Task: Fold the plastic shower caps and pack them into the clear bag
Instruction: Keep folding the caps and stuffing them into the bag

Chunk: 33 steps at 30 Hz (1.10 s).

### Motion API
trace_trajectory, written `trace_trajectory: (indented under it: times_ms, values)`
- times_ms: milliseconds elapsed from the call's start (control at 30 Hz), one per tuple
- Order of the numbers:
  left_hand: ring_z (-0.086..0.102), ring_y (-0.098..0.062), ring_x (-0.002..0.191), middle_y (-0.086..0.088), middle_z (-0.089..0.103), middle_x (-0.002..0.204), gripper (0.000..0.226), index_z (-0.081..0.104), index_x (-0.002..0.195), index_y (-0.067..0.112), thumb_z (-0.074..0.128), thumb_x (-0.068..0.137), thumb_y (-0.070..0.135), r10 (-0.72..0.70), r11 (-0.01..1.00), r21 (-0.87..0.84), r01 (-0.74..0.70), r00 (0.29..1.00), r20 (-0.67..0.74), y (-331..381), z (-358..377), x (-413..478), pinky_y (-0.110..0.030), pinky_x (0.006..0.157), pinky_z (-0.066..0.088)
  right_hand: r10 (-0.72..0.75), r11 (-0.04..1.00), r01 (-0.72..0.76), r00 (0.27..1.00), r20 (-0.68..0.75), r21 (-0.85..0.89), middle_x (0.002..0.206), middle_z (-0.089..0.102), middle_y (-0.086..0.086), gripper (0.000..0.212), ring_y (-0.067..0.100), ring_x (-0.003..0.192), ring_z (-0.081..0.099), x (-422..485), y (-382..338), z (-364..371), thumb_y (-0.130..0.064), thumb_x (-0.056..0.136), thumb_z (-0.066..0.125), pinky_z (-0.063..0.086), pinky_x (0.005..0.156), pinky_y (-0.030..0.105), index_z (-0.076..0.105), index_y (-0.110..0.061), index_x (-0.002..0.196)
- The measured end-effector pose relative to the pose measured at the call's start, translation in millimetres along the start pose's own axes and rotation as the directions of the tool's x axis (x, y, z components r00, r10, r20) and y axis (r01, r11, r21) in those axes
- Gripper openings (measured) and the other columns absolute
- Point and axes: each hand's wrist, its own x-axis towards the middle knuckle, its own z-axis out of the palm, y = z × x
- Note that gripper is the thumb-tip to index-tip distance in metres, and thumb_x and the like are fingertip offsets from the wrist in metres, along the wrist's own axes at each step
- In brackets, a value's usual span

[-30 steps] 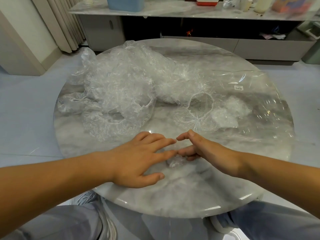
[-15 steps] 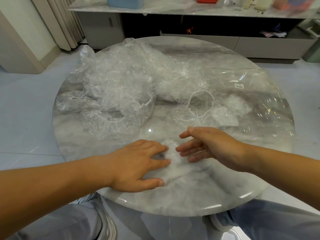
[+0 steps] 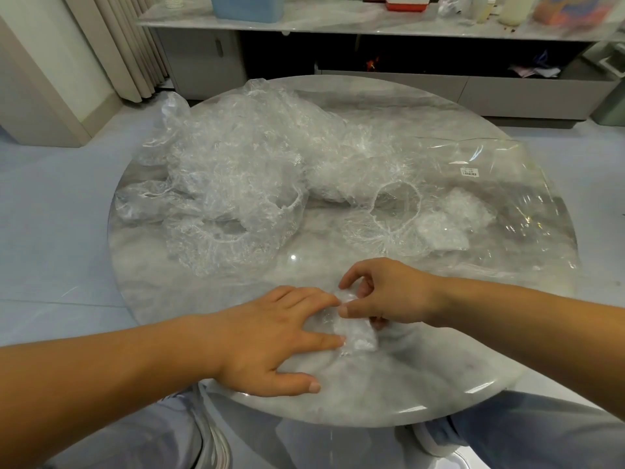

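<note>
At the near side of the round table [image 3: 439, 384], the left hand [image 3: 270, 340] lies flat, its straight fingers pressing a small folded shower cap [image 3: 355, 333]. The right hand [image 3: 389, 292] pinches that cap's far end with curled fingers. A pile of loose caps [image 3: 236, 170] lies farther back on the left, and the clear bag [image 3: 490, 184] lies flat on the right.

You had one round table [image 3: 372, 404] before you and two hands over it, your left hand [image 3: 270, 336] and your right hand [image 3: 389, 296]. One clear bag [image 3: 507, 187] bore one label [image 3: 470, 171]. One folded cap [image 3: 356, 333] lay between your hands. Two spread caps showed open rims, one left [image 3: 223, 247], one right [image 3: 395, 214]. The heap [image 3: 236, 164] behind them could not be counted.
</note>
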Motion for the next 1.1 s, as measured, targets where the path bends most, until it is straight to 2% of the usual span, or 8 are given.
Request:
trace_trajectory:
  times_ms: [100,267,433,600,767,933,1033,1100]
  values:
    - [-0.001,-0.023,0.153,-0.008,0.005,0.165,0.061,0.033,0.153,0.040,0.038,0.098,0.066,0.012,1.000,-0.006,-0.013,0.998,-0.066,-0.8,-1.3,-0.2,-0.042,0.122,0.016,0.062,0.993,-0.062,0.998,0.008,0.103,0.066,0.064,-0.001,0.027,0.014,0.062,0.064,-1.7,5.3,-3.9,-0.016,0.080,0.085,0.059,0.067,0.029,0.069,-0.008,0.100]
    - [0.018,-0.024,0.149,-0.008,0.018,0.161,0.055,0.042,0.149,0.039,0.043,0.099,0.061,0.042,0.999,-0.013,-0.046,0.982,-0.185,-7.8,-16.9,6.2,-0.046,0.116,0.032,0.078,0.923,-0.067,0.997,-0.012,0.379,0.082,0.070,0.009,0.015,0.019,0.074,0.070,-19.7,11.5,-25.0,-0.001,0.087,0.075,0.060,0.072,0.033,0.065,-0.005,0.095]
    - [0.034,0.003,0.139,0.018,0.041,0.149,0.048,0.053,0.142,0.041,0.044,0.098,0.060,-0.091,0.922,-0.387,-0.012,0.964,-0.248,-1.3,-42.9,40.0,-0.027,0.116,0.033,-0.003,0.789,0.113,0.984,-0.181,0.604,0.092,0.065,0.017,0.022,0.025,0.080,0.068,-51.1,35.6,-58.5,0.006,0.091,0.066,0.059,0.074,0.036,0.053,-0.011,0.095]
    - [0.051,0.008,0.120,0.022,0.059,0.129,0.039,0.062,0.132,0.036,0.048,0.099,0.053,-0.220,0.766,-0.636,0.094,0.968,-0.122,20.3,-67.8,96.6,-0.023,0.108,0.040,-0.049,0.793,0.250,0.936,-0.350,0.556,0.068,0.056,0.002,0.023,0.015,0.061,0.053,-77.5,59.0,-86.8,0.005,0.093,0.063,0.053,0.060,0.026,0.052,-0.015,0.087]
    - [0.043,0.008,0.118,0.016,0.054,0.134,0.034,0.064,0.127,0.029,0.047,0.102,0.046,-0.232,0.878,-0.465,0.110,0.949,-0.213,30.0,-93.2,142.9,-0.007,0.100,0.033,0.050,0.803,0.296,0.831,-0.554,0.517,0.072,0.047,0.004,0.027,0.015,0.057,0.049,-88.1,84.8,-122.9,0.008,0.093,0.061,0.053,0.059,0.025,0.053,-0.016,0.086]
    - [0.027,-0.010,0.145,0.009,0.035,0.157,0.049,0.041,0.151,0.027,0.041,0.105,0.042,-0.202,0.930,-0.339,0.144,0.969,-0.141,36.1,-98.8,189.5,-0.024,0.116,0.020,0.203,0.781,0.299,0.708,-0.676,0.548,0.088,0.050,0.008,0.031,0.018,0.063,0.048,-80.4,109.4,-156.0,0.009,0.093,0.061,0.056,0.057,0.023,0.052,-0.020,0.087]
    - [0.031,-0.018,0.142,0.004,0.041,0.152,0.056,0.032,0.155,0.026,0.040,0.103,0.045,-0.198,0.958,-0.236,0.164,0.972,-0.129,37.9,-86.8,210.8,-0.036,0.117,0.026,0.251,0.793,0.271,0.671,-0.698,0.546,0.091,0.048,0.008,0.031,0.019,0.063,0.049,-76.1,117.5,-165.4,0.011,0.091,0.058,0.056,0.063,0.027,0.053,-0.019,0.083]
    - [0.041,-0.020,0.131,0.001,0.050,0.139,0.055,0.040,0.150,0.024,0.039,0.101,0.048,-0.201,0.967,-0.186,0.175,0.970,-0.134,38.6,-81.1,216.0,-0.036,0.110,0.033,0.252,0.780,0.287,0.669,-0.699,0.556,0.095,0.049,0.010,0.031,0.023,0.069,0.052,-73.8,117.1,-166.6,0.014,0.091,0.056,0.056,0.064,0.027,0.054,-0.015,0.077]
